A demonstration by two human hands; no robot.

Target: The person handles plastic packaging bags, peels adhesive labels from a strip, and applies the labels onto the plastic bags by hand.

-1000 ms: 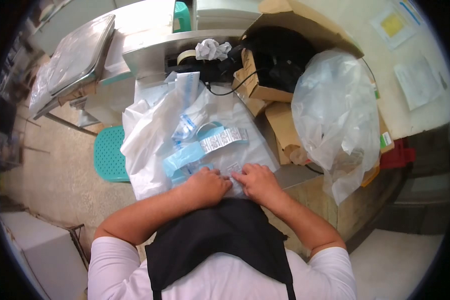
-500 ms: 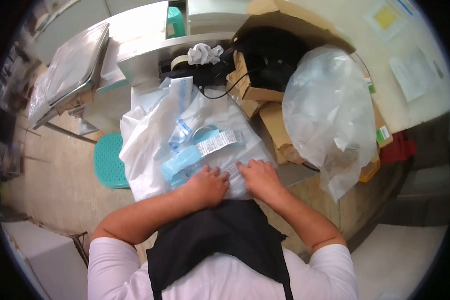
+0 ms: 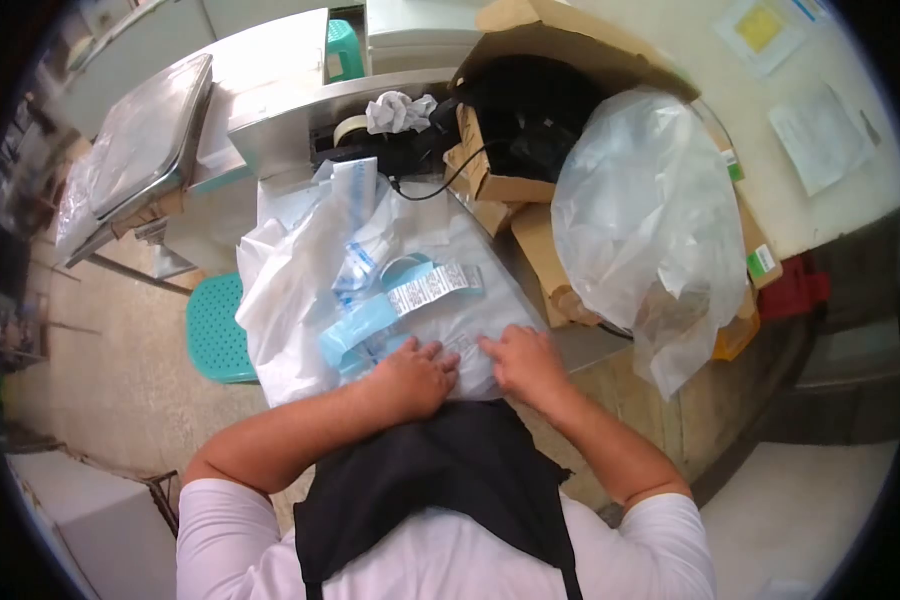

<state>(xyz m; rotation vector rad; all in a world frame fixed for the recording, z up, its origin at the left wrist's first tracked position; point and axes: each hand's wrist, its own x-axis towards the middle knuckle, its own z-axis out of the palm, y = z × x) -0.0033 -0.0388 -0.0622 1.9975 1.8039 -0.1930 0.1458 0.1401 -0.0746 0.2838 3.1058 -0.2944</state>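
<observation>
A clear plastic bag [image 3: 500, 300] lies flat at the near edge of the work surface. On it, a small printed label [image 3: 462, 346] shows between my two hands. My left hand [image 3: 416, 380] rests on the plastic to the label's left, fingers stretched out. To its right, my right hand [image 3: 526, 368] touches the plastic with an extended index finger, the other fingers loosely bent. Just beyond them lies a curled strip of printed labels [image 3: 434, 290] with light blue backing [image 3: 360, 330]. White plastic bags [image 3: 285, 300] are bunched on the left.
A big translucent bag [image 3: 650, 220] stands over cardboard on the right. Behind are an open cardboard box [image 3: 485, 175] with black contents, a tape roll [image 3: 350, 129] and crumpled paper [image 3: 400, 112]. A green stool [image 3: 218, 330] stands left, a metal tray [image 3: 155, 135] farther back.
The view has shifted slightly. Both hands stay on the plastic; my right hand's fingers have drawn together a little, leaving the index finger extended.
</observation>
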